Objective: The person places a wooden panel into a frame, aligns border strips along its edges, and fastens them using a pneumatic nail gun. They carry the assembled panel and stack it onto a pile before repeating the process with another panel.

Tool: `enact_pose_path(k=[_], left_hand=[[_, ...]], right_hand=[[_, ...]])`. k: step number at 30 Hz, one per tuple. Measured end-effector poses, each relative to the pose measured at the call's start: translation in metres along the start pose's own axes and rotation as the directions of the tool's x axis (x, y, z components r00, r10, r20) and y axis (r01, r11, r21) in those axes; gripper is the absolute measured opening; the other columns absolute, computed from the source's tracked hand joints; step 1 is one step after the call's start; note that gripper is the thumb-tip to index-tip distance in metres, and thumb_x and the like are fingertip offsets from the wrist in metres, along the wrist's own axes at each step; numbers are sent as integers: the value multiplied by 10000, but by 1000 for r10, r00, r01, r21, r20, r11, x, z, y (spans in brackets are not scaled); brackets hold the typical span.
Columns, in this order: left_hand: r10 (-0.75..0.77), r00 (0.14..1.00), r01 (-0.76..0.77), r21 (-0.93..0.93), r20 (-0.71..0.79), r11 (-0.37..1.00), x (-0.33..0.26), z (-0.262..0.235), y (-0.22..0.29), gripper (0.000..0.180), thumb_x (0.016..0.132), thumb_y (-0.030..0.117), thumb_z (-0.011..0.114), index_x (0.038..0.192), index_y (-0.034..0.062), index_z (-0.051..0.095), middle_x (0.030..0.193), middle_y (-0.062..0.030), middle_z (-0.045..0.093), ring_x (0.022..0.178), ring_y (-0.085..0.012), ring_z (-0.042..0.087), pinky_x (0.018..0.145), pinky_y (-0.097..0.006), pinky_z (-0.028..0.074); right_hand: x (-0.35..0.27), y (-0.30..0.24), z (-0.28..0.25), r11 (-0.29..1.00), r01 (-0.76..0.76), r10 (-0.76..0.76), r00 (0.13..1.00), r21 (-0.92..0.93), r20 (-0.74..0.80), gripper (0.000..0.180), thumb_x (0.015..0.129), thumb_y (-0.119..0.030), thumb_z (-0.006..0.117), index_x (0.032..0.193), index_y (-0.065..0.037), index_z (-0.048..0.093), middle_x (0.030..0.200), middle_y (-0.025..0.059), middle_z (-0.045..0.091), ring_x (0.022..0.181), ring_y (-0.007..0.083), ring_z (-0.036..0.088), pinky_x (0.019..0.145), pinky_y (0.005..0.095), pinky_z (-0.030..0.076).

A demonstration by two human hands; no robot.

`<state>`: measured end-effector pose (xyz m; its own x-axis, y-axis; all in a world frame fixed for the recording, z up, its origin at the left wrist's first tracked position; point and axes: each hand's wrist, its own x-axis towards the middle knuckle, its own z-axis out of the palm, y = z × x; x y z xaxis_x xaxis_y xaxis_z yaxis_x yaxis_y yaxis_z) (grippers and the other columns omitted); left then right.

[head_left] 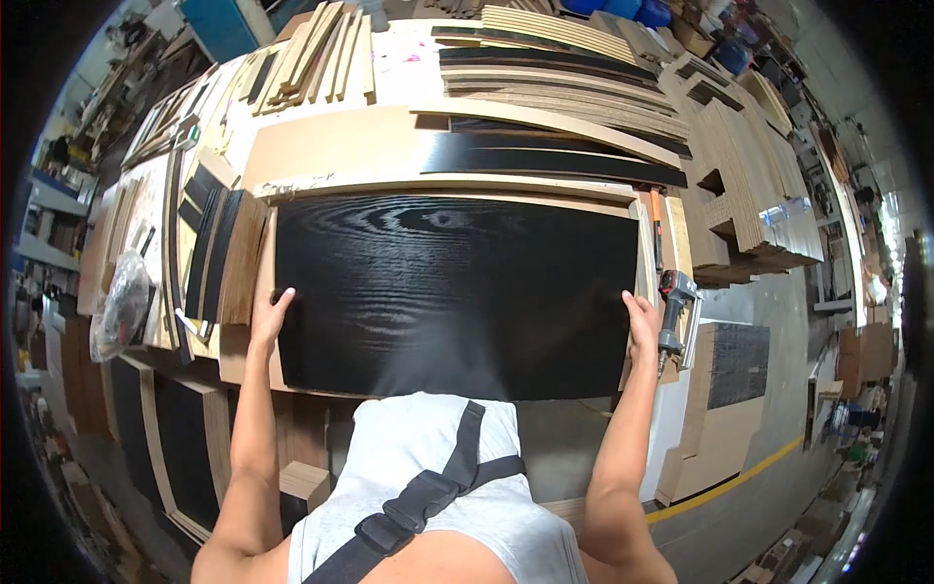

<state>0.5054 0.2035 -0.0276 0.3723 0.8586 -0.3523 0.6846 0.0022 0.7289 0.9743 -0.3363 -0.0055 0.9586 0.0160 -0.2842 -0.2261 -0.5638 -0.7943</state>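
A wide black wood-grain panel (448, 292) lies in front of me on the workbench, its near edge close to my body. My left hand (269, 316) grips its left edge, thumb on top and the other fingers out of sight below. At the opposite edge my right hand (641, 326) holds the panel the same way. Beyond and beside it shows a light wooden frame (467, 185). A nail gun (673, 311) with a black and grey body lies just right of my right hand. Above it sits an orange-handled tool (657, 229).
Strips of black and bare wood (555, 88) are stacked at the back. Black-edged boards (216, 248) stand at the left, near a clear plastic bag (122, 297). Notched cardboard pieces (744, 175) are piled at the right. A carton (730, 389) stands on the floor at right.
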Motion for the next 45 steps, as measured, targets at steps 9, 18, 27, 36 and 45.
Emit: enact_pose_path(k=[9,18,27,36,45], left_hand=[[-2,1000,2,65,6,998,-16,0,-99,769,899,446,711,1397,-93,480,1413,-279,532,1323,-346,524,1116,-402,396],[-33,983,55,-119,182,991,-44,1,-30,787,884,489,702,1424,-41,484,1473,-235,481,1404,-323,417,1150,-409,333],[-38,907,217,-388,420,896,-45,-6,2,801,859,706,590,1453,176,503,1554,-86,410,1462,-292,269,1174,-532,117],[-84,866,338,-454,493,824,-29,13,6,711,898,667,574,1467,244,513,1663,-5,230,1527,-247,138,1207,-511,49],[32,905,161,-412,423,897,-42,24,20,597,939,558,594,1341,117,594,1434,-43,513,1406,-201,328,1184,-389,128]], right_hand=[[-129,78,0,866,-461,487,864,194,-124,347,883,-387,753,951,-53,687,879,8,620,829,151,564,734,327,454],[-197,90,56,624,-466,540,838,627,85,364,829,-271,773,1052,-78,560,938,59,518,962,261,571,905,463,519],[-168,88,37,488,-413,418,884,769,209,249,820,-244,728,867,-116,519,966,154,548,1033,359,568,994,550,495],[-153,81,27,442,-357,299,924,823,239,256,797,-81,669,1007,-76,523,912,130,544,1071,389,548,1052,602,451],[-146,68,38,439,-359,351,912,824,211,760,787,-90,626,1472,-84,298,916,67,518,1000,308,521,1052,584,437]])
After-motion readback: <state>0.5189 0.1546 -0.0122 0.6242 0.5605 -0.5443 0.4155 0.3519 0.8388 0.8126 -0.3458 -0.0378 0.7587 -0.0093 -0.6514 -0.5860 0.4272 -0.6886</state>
